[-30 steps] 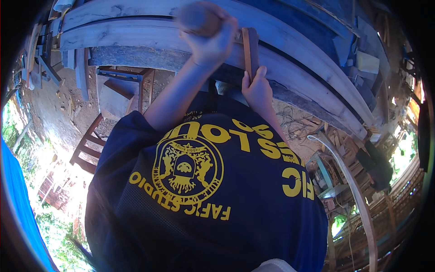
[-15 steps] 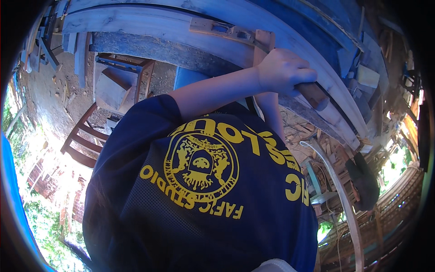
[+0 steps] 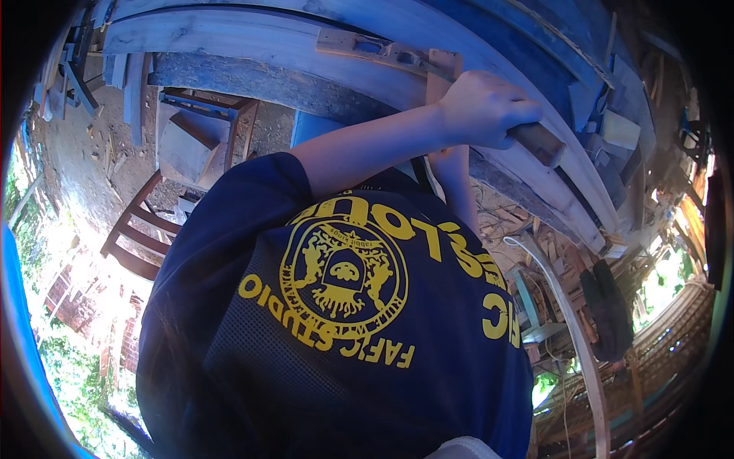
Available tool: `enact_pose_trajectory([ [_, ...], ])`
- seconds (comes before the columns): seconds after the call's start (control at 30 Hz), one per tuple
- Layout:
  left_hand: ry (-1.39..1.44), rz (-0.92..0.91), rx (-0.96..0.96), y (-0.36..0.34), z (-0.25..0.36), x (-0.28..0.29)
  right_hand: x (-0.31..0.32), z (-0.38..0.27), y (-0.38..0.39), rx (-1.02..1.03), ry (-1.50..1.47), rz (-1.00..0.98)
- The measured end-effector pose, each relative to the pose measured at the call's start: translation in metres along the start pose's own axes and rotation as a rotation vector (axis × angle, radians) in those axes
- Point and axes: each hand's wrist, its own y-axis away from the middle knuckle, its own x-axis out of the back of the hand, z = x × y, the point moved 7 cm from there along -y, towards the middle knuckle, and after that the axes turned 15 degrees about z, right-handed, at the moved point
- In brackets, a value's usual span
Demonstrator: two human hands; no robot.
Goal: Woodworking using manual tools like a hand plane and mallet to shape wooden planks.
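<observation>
My left arm reaches across my chest from a dark blue sleeve. My left hand (image 3: 489,111) is closed in a fist around a wooden block (image 3: 541,144), whose squared end sticks out to the right of the fingers. Past the wrist stands a short, pale upright piece of wood (image 3: 442,75). A mortised wooden piece (image 3: 373,49) lies to its left on a long pale plank (image 3: 229,37). My right forearm (image 3: 454,180) rises behind the left wrist; my right hand is hidden there.
Long boards (image 3: 267,80) curve across the far side. A wooden chair frame (image 3: 141,229) stands at the left near a box-like wooden piece (image 3: 191,145). Wood scraps and shavings litter the ground. A thin pale strip (image 3: 569,329) rises at the right, beside a dark cloth-like shape (image 3: 606,310).
My left fist has shifted a little right and away from me, and the wooden block has moved right with it. The boards and the mortised piece look nearly the same.
</observation>
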Motion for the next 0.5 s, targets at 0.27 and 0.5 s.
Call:
enact_pose_trajectory([
  [0.27,-0.015,0.097,0.042,-0.007,-0.011,-0.002,-0.008,0.016,0.005,-0.249,-0.066,-0.138],
  [0.5,-0.059,0.221,0.205,-0.019,-0.03,0.012,0.013,0.001,-0.003,-0.487,-0.504,0.102],
])
